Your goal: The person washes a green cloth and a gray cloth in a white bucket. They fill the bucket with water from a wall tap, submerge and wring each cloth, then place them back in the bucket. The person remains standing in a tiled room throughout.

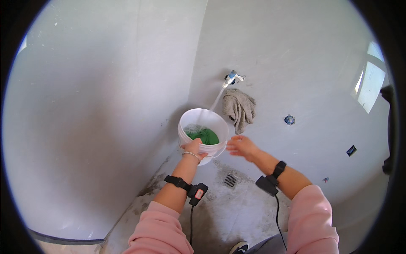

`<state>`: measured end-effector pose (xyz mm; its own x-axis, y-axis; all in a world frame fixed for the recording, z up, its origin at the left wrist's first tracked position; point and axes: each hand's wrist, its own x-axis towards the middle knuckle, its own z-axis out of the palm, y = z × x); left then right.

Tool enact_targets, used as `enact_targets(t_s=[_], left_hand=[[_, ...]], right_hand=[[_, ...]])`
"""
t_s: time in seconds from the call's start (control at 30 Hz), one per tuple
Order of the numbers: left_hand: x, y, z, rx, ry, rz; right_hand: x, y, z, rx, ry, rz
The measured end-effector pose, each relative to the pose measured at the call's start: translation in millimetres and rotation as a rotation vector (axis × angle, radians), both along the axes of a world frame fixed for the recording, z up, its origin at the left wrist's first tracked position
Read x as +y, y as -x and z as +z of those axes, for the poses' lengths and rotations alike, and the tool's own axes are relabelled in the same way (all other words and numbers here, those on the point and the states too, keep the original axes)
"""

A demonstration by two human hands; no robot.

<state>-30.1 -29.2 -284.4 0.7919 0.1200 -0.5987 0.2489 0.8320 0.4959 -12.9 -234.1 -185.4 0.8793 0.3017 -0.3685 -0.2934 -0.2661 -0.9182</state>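
A white plastic bucket (185, 134) is tilted below a wall tap (231, 79), and a stream of water (218, 100) runs from the tap into it. Inside lies something green (206, 136), perhaps cloth, with frothy water beside it; I cannot tell its kind. My left hand (193, 148) grips the bucket's near rim, with the thumb over the edge. Just right of the bucket, my right hand (241, 147) is open with its fingers apart and nothing in it. The fingertips are close to the bucket's side and its handle; whether they touch is unclear.
A grey-brown towel (239, 108) hangs against the wall below the tap. A capped pipe outlet (289, 120) and a dark wall box (351, 150) are to the right. A square floor drain (230, 180) lies in the stained floor. Cables run from black bands on both forearms.
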Motion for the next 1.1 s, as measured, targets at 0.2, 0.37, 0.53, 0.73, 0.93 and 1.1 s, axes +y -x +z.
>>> enact_targets(t_s=[0.2,0.37,0.53,0.73,0.93,1.1], left_hand=[[-0.4,16.0,29.4,0.042,-0.061,0.125],[6.3,18.6,27.7,0.058,-0.038,0.113],[1.3,16.8,24.3,0.111,0.008,0.215],[2.4,15.1,24.1,0.019,0.01,0.204],[2.7,18.5,35.7,0.042,0.023,0.206],[5.8,18.9,31.8,0.044,0.023,0.195]], right_hand=[[2.2,-61.8,115.3,-0.526,0.056,-0.057],[28.4,-112.0,171.8,-1.149,0.706,-0.096],[40.4,-129.2,177.2,-0.95,0.721,0.023],[43.8,-131.9,184.1,-1.255,0.938,0.039],[43.8,-134.3,180.2,-1.227,0.894,-0.003],[43.8,-144.8,177.0,-1.21,0.915,-0.002]])
